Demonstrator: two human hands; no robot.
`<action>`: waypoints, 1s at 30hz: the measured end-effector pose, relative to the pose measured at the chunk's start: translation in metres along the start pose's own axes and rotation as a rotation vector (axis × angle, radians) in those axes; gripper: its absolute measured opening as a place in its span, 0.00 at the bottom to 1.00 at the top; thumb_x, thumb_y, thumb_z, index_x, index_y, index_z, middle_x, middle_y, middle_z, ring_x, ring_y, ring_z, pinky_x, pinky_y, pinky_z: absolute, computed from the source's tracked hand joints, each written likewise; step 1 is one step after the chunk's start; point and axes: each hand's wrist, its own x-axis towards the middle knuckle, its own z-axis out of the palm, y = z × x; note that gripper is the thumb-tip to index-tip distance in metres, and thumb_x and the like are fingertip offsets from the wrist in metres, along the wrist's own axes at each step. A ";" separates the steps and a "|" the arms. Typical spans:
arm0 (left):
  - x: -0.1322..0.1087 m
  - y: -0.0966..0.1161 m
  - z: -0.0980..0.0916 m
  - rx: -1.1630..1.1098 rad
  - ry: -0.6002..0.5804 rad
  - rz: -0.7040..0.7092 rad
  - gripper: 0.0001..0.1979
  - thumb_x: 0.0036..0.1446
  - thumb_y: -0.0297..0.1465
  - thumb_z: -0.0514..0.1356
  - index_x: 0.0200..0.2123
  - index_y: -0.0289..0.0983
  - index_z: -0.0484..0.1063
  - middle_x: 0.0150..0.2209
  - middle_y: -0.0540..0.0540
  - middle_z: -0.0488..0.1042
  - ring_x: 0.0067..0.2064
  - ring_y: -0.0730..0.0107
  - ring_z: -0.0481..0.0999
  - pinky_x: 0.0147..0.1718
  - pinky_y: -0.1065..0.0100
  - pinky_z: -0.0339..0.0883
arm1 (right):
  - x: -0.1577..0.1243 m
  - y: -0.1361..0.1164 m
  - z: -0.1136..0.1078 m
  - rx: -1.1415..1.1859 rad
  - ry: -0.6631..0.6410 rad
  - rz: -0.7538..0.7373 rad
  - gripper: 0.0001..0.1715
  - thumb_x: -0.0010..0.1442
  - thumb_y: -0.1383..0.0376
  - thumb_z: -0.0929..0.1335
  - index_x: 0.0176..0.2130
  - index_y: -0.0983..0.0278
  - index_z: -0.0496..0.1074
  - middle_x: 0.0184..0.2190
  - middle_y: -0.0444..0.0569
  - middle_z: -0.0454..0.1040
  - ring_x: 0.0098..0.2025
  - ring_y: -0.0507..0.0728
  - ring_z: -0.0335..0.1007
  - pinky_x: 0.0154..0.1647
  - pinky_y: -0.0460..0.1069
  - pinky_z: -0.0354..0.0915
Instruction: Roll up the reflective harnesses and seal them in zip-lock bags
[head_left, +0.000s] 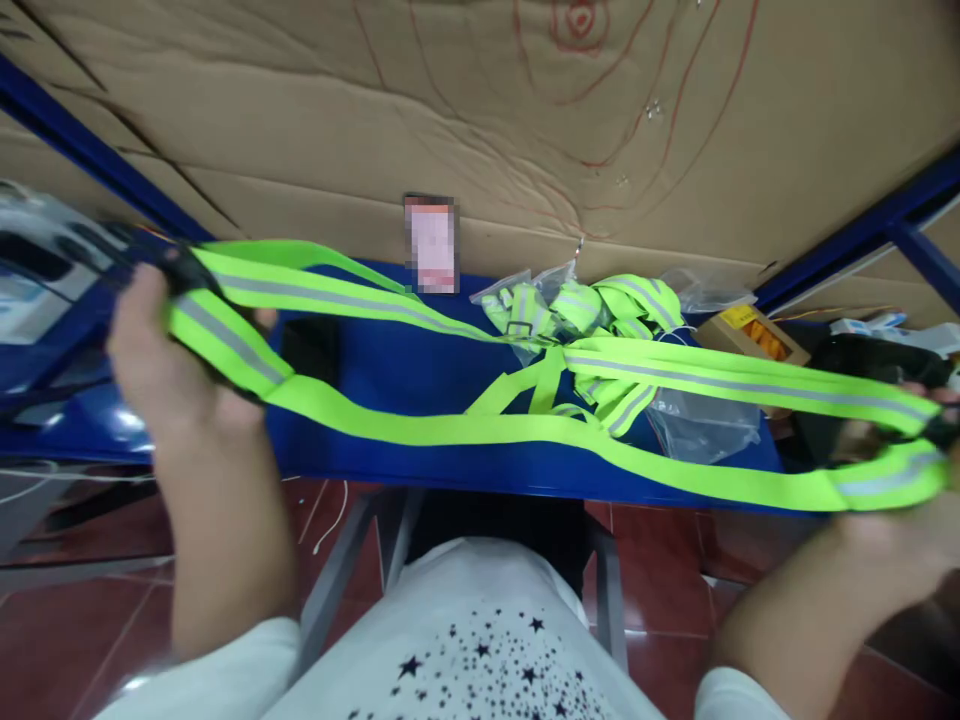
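A neon-yellow reflective strap harness [480, 425] with grey stripes is stretched wide across the blue table [420, 375]. My left hand [169, 365] grips its left end, fingers closed around the folded band. At the far right my right hand [900, 500] holds the other end, fingers closed on the strap at the frame edge. The bands run from hand to hand above the table's front edge.
A pile of folded neon straps [592, 305] in clear plastic bags [697, 420] lies at the back of the table. A small cardboard box [754, 335] stands to the right. A cardboard wall [480, 120] rises behind. Red floor tiles and a metal stool frame are below.
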 end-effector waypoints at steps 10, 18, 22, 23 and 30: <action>-0.141 -0.084 -0.010 0.607 -0.616 0.391 0.18 0.68 0.30 0.58 0.59 0.40 0.75 0.56 0.42 0.79 0.46 0.60 0.84 0.46 0.59 0.82 | -0.136 0.111 0.028 -0.741 -0.979 -0.765 0.36 0.63 0.75 0.63 0.65 0.51 0.69 0.62 0.48 0.72 0.65 0.65 0.67 0.66 0.65 0.65; -0.172 -0.086 0.018 0.760 -1.011 0.921 0.32 0.68 0.17 0.46 0.70 0.43 0.60 0.68 0.37 0.67 0.65 0.59 0.72 0.59 0.57 0.73 | -0.161 0.124 0.046 -0.604 -1.232 -0.623 0.52 0.56 0.84 0.58 0.71 0.48 0.58 0.66 0.49 0.63 0.68 0.63 0.57 0.68 0.66 0.61; -0.174 -0.084 0.032 0.804 -1.026 0.946 0.30 0.68 0.17 0.48 0.70 0.41 0.60 0.67 0.34 0.67 0.64 0.57 0.72 0.56 0.57 0.74 | -0.151 0.121 0.050 -0.576 -1.205 -0.622 0.52 0.55 0.84 0.59 0.70 0.47 0.59 0.66 0.47 0.62 0.68 0.63 0.57 0.69 0.66 0.61; -0.174 -0.084 0.034 0.805 -1.032 0.939 0.30 0.68 0.17 0.48 0.70 0.41 0.60 0.67 0.34 0.67 0.65 0.57 0.72 0.56 0.56 0.75 | -0.149 0.121 0.051 -0.577 -1.218 -0.631 0.52 0.55 0.83 0.59 0.70 0.47 0.59 0.66 0.47 0.63 0.68 0.63 0.57 0.69 0.65 0.61; -0.174 -0.089 0.035 0.769 -0.986 0.941 0.31 0.69 0.18 0.48 0.71 0.41 0.58 0.68 0.35 0.66 0.66 0.59 0.70 0.56 0.58 0.75 | -0.142 0.113 0.054 -0.612 -1.219 -0.656 0.47 0.57 0.80 0.59 0.69 0.49 0.62 0.64 0.48 0.65 0.67 0.64 0.61 0.67 0.65 0.63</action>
